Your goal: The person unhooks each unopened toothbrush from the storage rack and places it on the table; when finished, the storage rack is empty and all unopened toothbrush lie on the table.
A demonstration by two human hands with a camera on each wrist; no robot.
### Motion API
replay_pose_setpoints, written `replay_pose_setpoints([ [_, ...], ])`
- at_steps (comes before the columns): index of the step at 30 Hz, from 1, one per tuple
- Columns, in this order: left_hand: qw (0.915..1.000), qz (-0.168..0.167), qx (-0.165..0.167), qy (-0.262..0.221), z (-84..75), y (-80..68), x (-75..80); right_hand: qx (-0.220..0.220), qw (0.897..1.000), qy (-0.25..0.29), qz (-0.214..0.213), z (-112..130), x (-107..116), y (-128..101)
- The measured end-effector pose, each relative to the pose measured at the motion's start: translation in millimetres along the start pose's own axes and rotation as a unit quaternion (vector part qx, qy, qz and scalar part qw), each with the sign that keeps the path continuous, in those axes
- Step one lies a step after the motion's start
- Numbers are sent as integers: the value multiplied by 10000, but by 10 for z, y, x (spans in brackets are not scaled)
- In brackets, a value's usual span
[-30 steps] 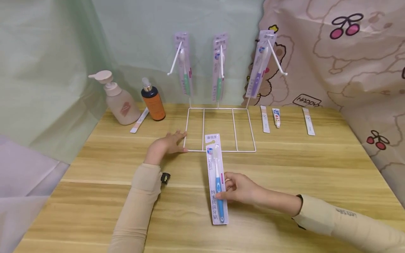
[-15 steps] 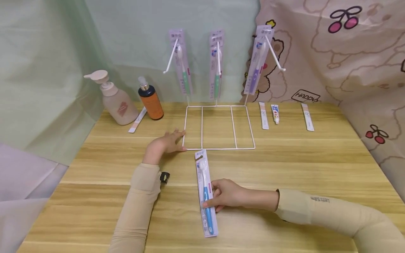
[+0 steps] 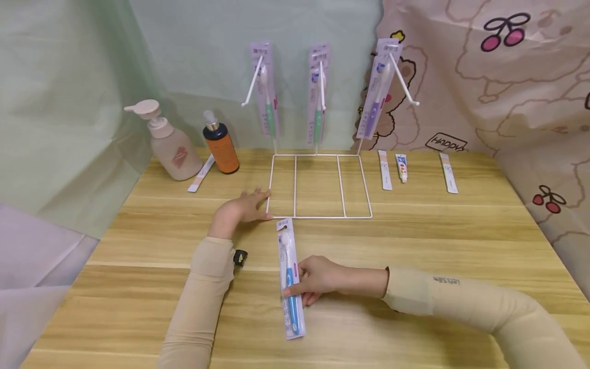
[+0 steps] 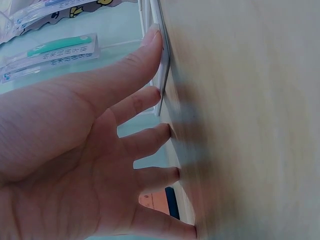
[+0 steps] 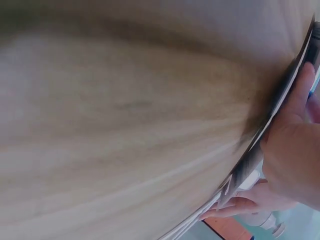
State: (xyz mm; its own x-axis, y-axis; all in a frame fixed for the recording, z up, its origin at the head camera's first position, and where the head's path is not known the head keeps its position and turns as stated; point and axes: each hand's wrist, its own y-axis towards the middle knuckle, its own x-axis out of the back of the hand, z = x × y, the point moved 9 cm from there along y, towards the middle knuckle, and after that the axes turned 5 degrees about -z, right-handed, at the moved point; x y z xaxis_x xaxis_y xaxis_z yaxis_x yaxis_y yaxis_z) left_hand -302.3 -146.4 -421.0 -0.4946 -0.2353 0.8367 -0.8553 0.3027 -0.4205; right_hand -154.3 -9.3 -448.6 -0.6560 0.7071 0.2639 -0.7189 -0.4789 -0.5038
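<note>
A blue toothbrush in a lilac card pack (image 3: 289, 279) lies lengthwise on the wooden table (image 3: 438, 230), its top end just short of the white wire rack's base (image 3: 318, 217). My right hand (image 3: 310, 281) pinches the pack at its middle; in the right wrist view the thumb and fingers (image 5: 295, 160) clasp the pack's edge (image 5: 280, 110). My left hand (image 3: 240, 209) lies flat with straight fingers at the base's front left corner; in the left wrist view its fingertips (image 4: 152, 40) touch the wire (image 4: 164, 65). On the rack's hooks hang two green toothbrush packs (image 3: 267, 97) (image 3: 317, 102) and a purple one (image 3: 375, 97).
A beige pump bottle (image 3: 170, 146) and an orange bottle (image 3: 221, 146) stand at the back left, with a slim strip (image 3: 201, 174) between them. Three small tubes or strips (image 3: 384, 170) (image 3: 402, 167) (image 3: 448, 172) lie at the back right. Curtains hang behind and on both sides.
My right hand has drawn the blue toothbrush pack to the left, down onto the table. The left hand has stayed at the rack's corner.
</note>
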Motion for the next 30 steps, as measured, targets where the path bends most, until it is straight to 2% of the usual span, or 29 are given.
replay_pose_setpoints([
  [5, 10000, 15, -10, -11, -14, -12, -2, -224, 9989, -176, 384, -19, -91, 2],
  [9, 10000, 22, 10, -48, -15, -22, 1, -233, 9958, -544, 692, -23, -150, -3],
  [13, 10000, 32, 2, -44, -7, -22, -2, -123, 9926, -945, 753, 2, -150, 12],
  [19, 10000, 26, -7, -60, 2, -14, -9, -1, 9896, -1189, 809, 26, -145, 17],
  [25, 10000, -3, -14, -40, 19, -6, -11, 252, 9869, -1375, 806, 115, -39, 17],
  [28, 10000, -14, -12, -34, 26, 3, -10, 424, 9887, -1256, 703, 189, 91, 39],
  [30, 10000, -28, -11, -14, 26, 10, -5, 687, 9882, -1217, 635, 275, 197, 60],
])
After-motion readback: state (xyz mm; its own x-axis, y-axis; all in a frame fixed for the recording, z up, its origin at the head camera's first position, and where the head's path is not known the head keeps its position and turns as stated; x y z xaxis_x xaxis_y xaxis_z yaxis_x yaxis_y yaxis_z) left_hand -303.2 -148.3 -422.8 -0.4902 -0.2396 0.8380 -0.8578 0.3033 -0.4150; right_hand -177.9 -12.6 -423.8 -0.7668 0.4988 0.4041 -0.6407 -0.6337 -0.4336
